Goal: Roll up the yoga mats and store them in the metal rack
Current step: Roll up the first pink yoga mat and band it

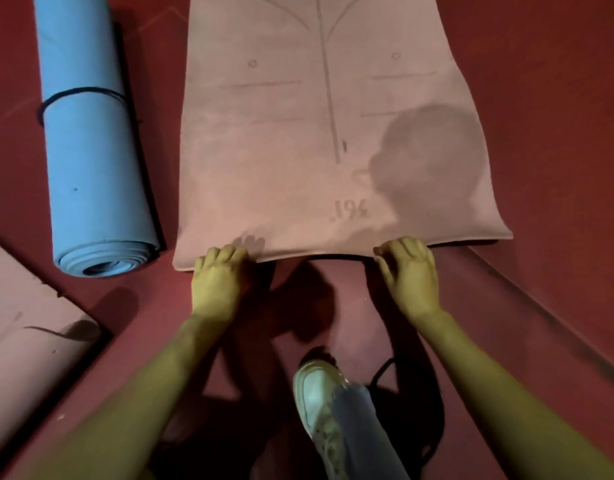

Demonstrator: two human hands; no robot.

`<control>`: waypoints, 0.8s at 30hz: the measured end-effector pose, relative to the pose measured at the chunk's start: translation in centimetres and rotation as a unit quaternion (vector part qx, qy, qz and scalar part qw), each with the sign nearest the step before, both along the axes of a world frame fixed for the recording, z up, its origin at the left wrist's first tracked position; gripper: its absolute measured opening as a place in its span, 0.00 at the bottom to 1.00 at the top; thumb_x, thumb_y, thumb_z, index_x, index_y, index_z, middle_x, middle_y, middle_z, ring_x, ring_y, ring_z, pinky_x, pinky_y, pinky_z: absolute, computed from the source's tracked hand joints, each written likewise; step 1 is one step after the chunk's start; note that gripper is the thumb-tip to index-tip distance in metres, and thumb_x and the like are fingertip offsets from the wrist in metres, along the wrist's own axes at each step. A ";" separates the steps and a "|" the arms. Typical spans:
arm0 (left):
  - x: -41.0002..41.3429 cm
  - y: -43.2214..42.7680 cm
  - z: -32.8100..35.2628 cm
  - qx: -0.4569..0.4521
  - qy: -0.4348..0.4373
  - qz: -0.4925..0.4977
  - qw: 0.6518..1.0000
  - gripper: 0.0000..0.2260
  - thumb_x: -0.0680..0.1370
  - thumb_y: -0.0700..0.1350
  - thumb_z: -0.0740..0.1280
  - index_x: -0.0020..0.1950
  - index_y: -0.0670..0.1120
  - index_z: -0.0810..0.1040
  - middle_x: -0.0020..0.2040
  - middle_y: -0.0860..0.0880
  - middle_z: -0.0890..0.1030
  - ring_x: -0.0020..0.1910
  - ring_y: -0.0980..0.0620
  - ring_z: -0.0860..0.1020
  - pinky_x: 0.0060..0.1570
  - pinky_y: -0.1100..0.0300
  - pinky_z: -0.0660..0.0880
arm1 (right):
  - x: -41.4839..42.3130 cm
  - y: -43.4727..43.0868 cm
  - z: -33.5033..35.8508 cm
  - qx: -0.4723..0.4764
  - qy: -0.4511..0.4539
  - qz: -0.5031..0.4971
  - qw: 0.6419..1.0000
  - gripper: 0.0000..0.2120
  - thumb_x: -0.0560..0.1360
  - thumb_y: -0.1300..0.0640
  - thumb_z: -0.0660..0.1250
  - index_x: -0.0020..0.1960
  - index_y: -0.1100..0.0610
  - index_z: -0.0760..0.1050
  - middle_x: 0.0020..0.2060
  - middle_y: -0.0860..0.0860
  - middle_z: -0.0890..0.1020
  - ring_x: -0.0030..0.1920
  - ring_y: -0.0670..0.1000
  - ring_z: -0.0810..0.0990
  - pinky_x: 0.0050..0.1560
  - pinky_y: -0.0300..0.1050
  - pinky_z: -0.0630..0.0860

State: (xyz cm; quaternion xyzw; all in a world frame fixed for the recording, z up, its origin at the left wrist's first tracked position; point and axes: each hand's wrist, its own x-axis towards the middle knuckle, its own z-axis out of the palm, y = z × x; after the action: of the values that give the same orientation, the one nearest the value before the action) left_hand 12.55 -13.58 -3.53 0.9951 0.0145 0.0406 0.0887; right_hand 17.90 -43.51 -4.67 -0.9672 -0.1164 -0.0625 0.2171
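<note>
Red floor (541, 81) fills the room, and the pink mat (298, 133) lies unrolled across it, its near edge slightly lifted. To its left, the blue mat (90, 150) sits rolled and banded. Both arms stretch forward, left hand (218, 285) and right hand (411, 275) curling their fingers round that near edge.

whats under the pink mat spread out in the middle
The pink mat lies on the red floor. At its near edge, gripped by the left hand and right hand, only a dark gap shows. Whatever is beneath the rest is covered by the mat.
</note>
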 end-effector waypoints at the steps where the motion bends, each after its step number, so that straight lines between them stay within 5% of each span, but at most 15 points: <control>1: -0.9 0.1 -0.1 0.002 0.001 0.004 1.000 0.17 0.70 0.49 0.56 0.48 0.43 0.81 0.37 0.43 0.78 0.36 0.39 0.77 0.35 0.49 0.73 | -0.5 -0.2 0.1 0.012 -0.001 0.009 1.000 0.07 0.71 0.55 0.67 0.48 0.56 0.78 0.43 0.53 0.78 0.46 0.56 0.74 0.50 0.46 0.66; 5: -4.2 0.8 -1.2 0.038 0.036 0.019 0.998 0.22 0.72 0.52 0.56 0.60 0.48 0.79 0.43 0.46 0.77 0.40 0.40 0.74 0.39 0.50 0.69 | -1.4 -0.5 0.6 0.010 -0.029 0.040 0.999 0.13 0.76 0.50 0.61 0.50 0.55 0.81 0.43 0.51 0.80 0.47 0.53 0.73 0.51 0.47 0.67; 12: -6.1 -0.4 -3.3 0.023 -0.023 0.099 0.995 0.09 0.70 0.40 0.66 0.49 0.41 0.78 0.48 0.43 0.77 0.45 0.43 0.68 0.43 0.52 0.61 | -3.5 -2.5 -1.0 0.059 0.030 0.089 0.994 0.15 0.77 0.49 0.60 0.52 0.56 0.81 0.45 0.51 0.80 0.48 0.54 0.77 0.52 0.44 0.72; 17: -3.7 -3.8 -2.7 -0.066 -0.064 0.012 0.996 0.12 0.76 0.44 0.61 0.55 0.41 0.79 0.49 0.41 0.79 0.46 0.42 0.70 0.50 0.49 0.65 | -2.9 -2.3 -0.5 0.092 -0.002 0.064 0.994 0.12 0.76 0.53 0.63 0.52 0.57 0.82 0.44 0.53 0.80 0.48 0.52 0.75 0.53 0.42 0.71; 24: -5.2 -4.4 -3.3 -0.107 -0.024 -0.005 0.994 0.14 0.74 0.43 0.60 0.53 0.45 0.83 0.44 0.45 0.79 0.44 0.42 0.75 0.45 0.53 0.65 | -3.8 -2.7 -1.1 0.042 0.016 0.075 0.996 0.12 0.76 0.51 0.63 0.51 0.55 0.82 0.44 0.51 0.80 0.47 0.55 0.78 0.51 0.47 0.71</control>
State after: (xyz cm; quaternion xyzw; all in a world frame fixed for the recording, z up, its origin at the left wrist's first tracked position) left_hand 7.31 -18.02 -6.79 0.9786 0.0114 0.0620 0.1956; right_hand 14.15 -46.21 -5.75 -0.9464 -0.1828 -0.0355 0.2637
